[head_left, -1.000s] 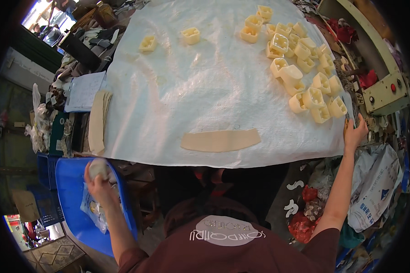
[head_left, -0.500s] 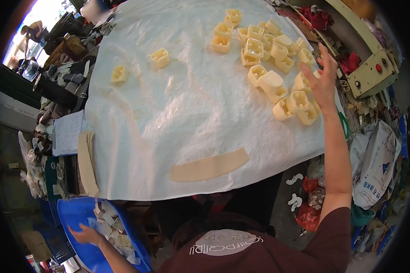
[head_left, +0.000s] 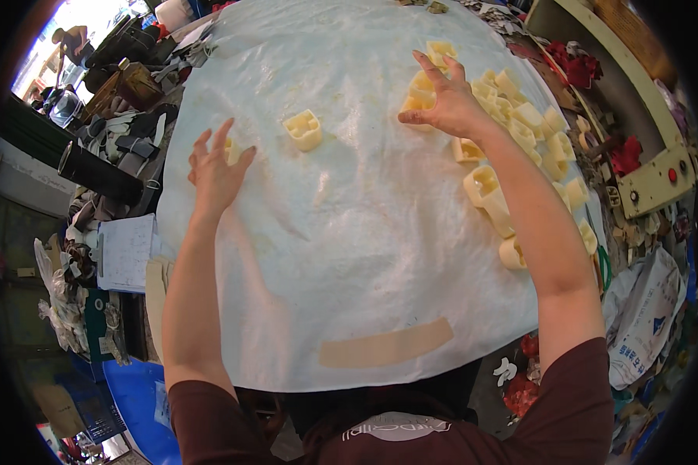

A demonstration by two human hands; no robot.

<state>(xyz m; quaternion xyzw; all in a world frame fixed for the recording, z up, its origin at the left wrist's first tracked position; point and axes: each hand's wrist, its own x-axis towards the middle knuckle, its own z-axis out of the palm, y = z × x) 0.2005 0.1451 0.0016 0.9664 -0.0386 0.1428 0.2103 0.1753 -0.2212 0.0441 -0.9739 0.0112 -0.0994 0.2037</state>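
The left grip [head_left: 216, 177], a bare hand, is spread wide, its fingers apart and its thumb standing off to the side, closed on nothing. One pale yellow hollow block [head_left: 232, 151] shows in the gap between that thumb and the fingers, partly covered by them; whether skin meets it cannot be told. A second hollow block [head_left: 303, 130] sits just to the right of the left grip, fully in view and apart from it, its notched open side facing up.

The right grip [head_left: 452, 107] is likewise wide open, the thumb and forefinger pointing left with a broad gap between them. A pair of pale yellow blocks [head_left: 418, 97] lies in that gap, half hidden; contact there is also unclear. Another block [head_left: 441, 51] stands just beyond the raised fingers. The main cluster of blocks [head_left: 529, 120] spreads to the right of this hand, and the right forearm crosses in front of part of it.

All of these rest on a counter covered by a wrinkled white sheet [head_left: 349, 256]. Near the sheet's front edge, well apart from both hands, lies a curved beige strip [head_left: 388, 346].
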